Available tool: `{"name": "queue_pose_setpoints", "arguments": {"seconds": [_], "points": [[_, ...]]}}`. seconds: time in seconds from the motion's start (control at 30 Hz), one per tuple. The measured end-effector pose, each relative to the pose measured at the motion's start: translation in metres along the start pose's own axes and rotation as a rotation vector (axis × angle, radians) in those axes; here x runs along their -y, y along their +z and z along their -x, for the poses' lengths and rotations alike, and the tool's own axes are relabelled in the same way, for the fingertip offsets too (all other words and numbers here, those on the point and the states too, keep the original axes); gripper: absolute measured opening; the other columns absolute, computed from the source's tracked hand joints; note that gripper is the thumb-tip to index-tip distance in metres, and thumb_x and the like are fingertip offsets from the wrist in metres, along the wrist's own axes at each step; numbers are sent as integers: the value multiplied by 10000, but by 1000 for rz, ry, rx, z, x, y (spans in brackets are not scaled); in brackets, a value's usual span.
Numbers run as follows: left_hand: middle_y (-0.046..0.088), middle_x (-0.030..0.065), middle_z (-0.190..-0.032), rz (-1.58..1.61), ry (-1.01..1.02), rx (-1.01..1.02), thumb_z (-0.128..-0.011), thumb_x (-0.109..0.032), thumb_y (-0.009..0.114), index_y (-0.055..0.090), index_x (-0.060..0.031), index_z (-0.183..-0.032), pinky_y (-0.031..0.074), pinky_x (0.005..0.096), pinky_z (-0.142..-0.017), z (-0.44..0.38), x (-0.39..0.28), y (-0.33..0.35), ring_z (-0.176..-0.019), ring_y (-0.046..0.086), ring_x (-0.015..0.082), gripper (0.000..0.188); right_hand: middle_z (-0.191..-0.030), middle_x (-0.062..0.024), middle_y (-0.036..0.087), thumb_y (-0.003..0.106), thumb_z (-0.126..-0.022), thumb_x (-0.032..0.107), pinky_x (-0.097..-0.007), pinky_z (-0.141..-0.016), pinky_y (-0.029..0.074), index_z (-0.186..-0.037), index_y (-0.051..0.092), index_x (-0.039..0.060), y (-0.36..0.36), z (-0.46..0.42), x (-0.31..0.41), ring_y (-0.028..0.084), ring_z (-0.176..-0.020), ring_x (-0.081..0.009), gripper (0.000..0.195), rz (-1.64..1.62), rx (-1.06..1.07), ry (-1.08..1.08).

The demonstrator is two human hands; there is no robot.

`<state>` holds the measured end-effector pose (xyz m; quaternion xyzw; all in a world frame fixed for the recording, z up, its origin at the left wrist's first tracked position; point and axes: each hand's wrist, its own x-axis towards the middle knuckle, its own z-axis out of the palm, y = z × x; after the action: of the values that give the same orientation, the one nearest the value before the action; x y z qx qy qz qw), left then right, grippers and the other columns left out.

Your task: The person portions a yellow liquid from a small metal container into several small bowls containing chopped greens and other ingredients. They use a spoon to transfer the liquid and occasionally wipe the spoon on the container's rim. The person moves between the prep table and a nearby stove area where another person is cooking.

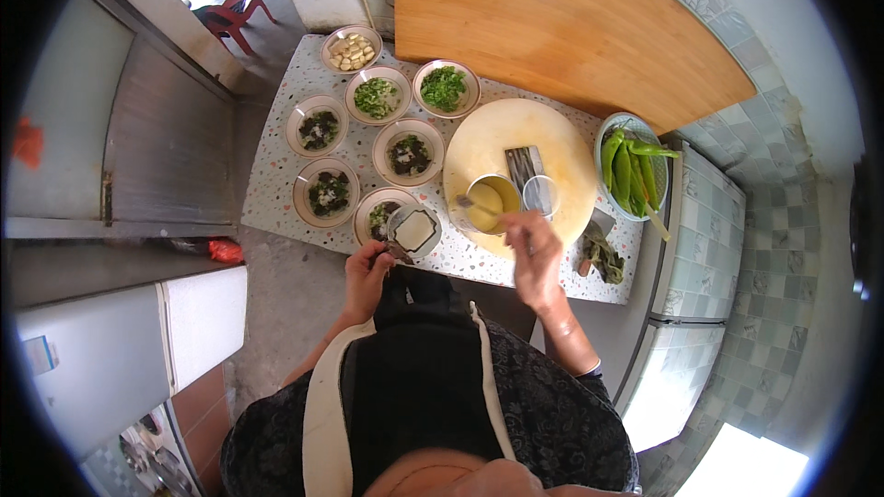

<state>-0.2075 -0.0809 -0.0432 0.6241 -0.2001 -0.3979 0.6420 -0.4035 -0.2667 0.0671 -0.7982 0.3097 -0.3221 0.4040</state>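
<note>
My right hand (535, 255) grips a slim metal utensil (476, 205) over an open tin (515, 195) with pale yellow contents. The tin rests on a round cutting board (497, 128). My left hand (366, 273) pinches a small dark brown thing (399, 252) at the table's front edge; what it is I cannot tell. Just beyond it, a round container or lid (416, 229) with a pale middle partly covers a bowl (360, 221) of chopped greens and dark bits. Behind the tin lie a dark metal blade (523, 159) and a clear plastic cup or lid (541, 195).
Several bowls stand on the speckled table (276, 145), among them garlic cloves (351, 52) and chopped herbs (443, 88). At the right are a basket (656, 128) of green peppers (623, 172) and a crumpled dark green cloth (602, 255). A wooden panel (552, 21) leans behind.
</note>
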Motion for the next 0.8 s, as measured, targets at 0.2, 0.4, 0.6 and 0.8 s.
{"name": "queue_pose_setpoints", "arguments": {"seconds": [0.2,0.4,0.6,0.8], "points": [[562,-59,-751,-15,-57,23,-945,-71,599,631,-19,-921,373,190,-616,1,5,-1,-679,469,24,65,-935,-202,661,542,-798,-30,-443,-737,537,-978,665,7,10,-33,-64,643,-812,-391,221,406,160,-176],[557,-61,-750,-53,-45,58,-950,-85,609,628,-26,-931,365,189,-608,-3,6,8,-673,461,19,65,-826,-214,665,560,-849,64,-423,-717,542,-925,667,-10,51,-46,-117,657,-758,-368,150,600,314,-41],[548,-64,-741,-79,-102,118,-947,-77,602,624,-35,-916,360,193,-598,-10,12,11,-658,447,16,56,-738,-100,656,524,-976,114,-275,-542,504,-991,659,-58,18,-53,-67,615,-575,-131,219,-161,232,501],[539,-58,-723,-123,-56,143,-922,-76,600,622,-31,-901,362,200,-588,-15,9,22,-643,445,21,55,-770,-80,650,508,-997,96,-246,-536,497,-1043,651,-76,-9,-28,-88,604,-605,-108,229,-536,49,582]]}}
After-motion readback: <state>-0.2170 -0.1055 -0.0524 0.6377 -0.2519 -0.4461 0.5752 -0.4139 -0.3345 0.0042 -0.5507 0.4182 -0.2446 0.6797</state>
